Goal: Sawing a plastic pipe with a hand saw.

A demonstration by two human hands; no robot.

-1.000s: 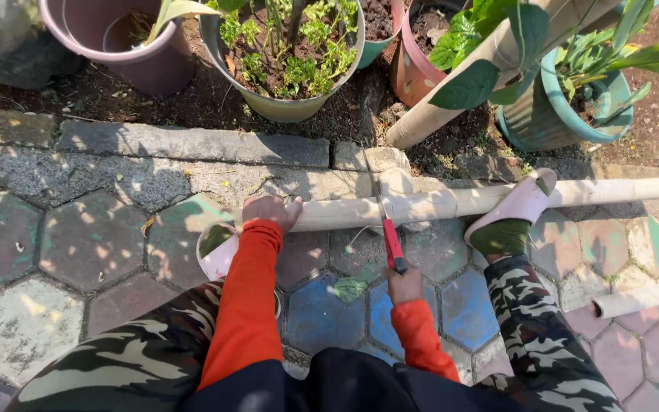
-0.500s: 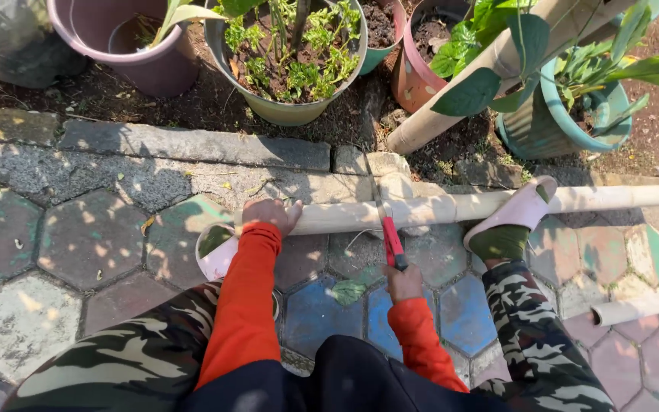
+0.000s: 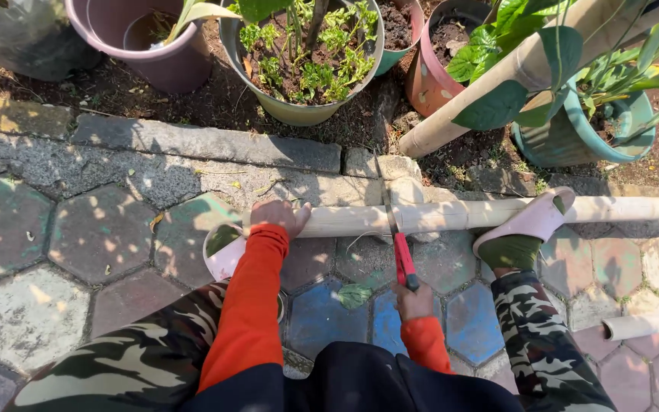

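The person crouched over a long bamboo pole (image 3: 459, 215) that lay flat across the hexagonal paving stones (image 3: 101, 229), running from beside the left foot out past the right edge of the view. The left hand (image 3: 278, 216) was pressed down on the pole's near end, fingers curled over it and gripping it firmly. The right hand (image 3: 412, 300) was closed around the red handle of a small hand saw (image 3: 400, 248), whose thin blade stood across the pole near its middle, edge resting on the bamboo. How deep the blade sat in the wood could not be told from this angle; it seemed only just into the surface.

The right foot, in a pale pink slipper (image 3: 528, 221) over a green sock, was planted on top of the pole just to the right of the saw. The left foot's slipper (image 3: 224, 255) showed partly under the orange sleeve, beside the pole's end. A short offcut of bamboo (image 3: 642, 324) lay on the paving near the right knee, well apart from the pole.

Beyond the stone kerb stood several pots on bare soil: a mauve pot (image 3: 146, 46), a pale green pot (image 3: 303, 107) full of small leafy plants, and a teal pot (image 3: 589, 137). A thicker bamboo stem (image 3: 528, 72) leaned diagonally between them.
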